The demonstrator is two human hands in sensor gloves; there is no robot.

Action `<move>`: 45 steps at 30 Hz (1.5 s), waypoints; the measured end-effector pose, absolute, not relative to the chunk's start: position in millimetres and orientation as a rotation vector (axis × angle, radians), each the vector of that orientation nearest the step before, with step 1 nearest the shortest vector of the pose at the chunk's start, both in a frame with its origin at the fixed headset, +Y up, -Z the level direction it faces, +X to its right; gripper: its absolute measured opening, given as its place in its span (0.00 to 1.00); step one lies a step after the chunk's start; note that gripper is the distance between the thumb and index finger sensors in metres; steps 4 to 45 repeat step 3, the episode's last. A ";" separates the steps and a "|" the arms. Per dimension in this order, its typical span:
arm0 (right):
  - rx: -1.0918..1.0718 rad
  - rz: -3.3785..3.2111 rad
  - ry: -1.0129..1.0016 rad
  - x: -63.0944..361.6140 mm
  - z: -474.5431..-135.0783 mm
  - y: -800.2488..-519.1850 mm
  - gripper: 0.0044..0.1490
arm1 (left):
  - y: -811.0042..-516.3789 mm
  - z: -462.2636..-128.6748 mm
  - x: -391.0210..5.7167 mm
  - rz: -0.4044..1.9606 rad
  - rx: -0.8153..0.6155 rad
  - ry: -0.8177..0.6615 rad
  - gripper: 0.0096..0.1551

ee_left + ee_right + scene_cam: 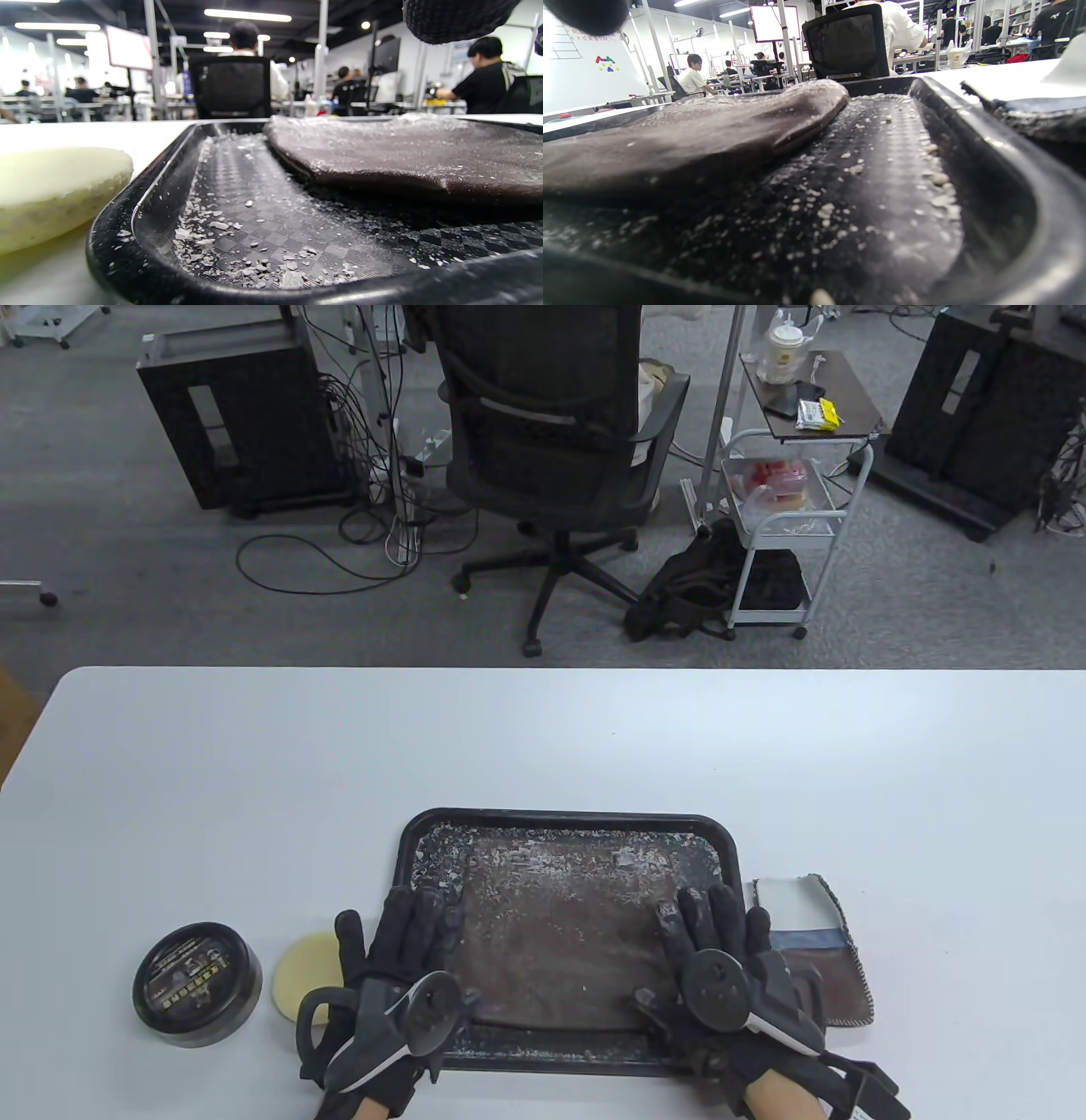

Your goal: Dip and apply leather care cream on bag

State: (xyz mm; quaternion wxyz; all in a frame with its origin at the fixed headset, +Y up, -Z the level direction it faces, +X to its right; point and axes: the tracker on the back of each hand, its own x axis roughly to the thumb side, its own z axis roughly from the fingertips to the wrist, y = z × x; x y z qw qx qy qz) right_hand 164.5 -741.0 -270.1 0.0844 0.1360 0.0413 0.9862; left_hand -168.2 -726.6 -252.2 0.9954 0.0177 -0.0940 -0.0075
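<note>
the table view is bright and evenly lit from above, sharp throughout, with soft short shadows under the hands and a mild sheen on the white tabletop [543, 746]. both wrist views sit low beside the tray [127, 237]: its near rim blurs, the room behind is soft, ceiling strip lights [248, 15] flare, and straight lines bow toward the edges.

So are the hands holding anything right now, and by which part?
Nothing is held. The left hand and right hand lie flat, fingers spread, over the side edges of the brown leather bag in the black tray.
</note>
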 end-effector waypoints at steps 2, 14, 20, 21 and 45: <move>0.406 2.938 0.126 164.3 -270.3 -741.1 0.59 | -726.8 -252.2 -168.2 -0.014 0.035 -0.188 0.55; 0.406 2.937 0.126 164.2 -270.4 -741.2 0.59 | -726.9 -252.2 -168.2 -0.015 0.035 -0.188 0.55; 0.406 2.937 0.126 164.2 -270.4 -741.2 0.59 | -726.9 -252.2 -168.2 -0.015 0.035 -0.188 0.55; 0.406 2.937 0.126 164.2 -270.4 -741.2 0.59 | -726.9 -252.2 -168.2 -0.015 0.035 -0.188 0.55; 0.406 2.937 0.126 164.2 -270.4 -741.2 0.59 | -726.9 -252.2 -168.2 -0.015 0.035 -0.188 0.55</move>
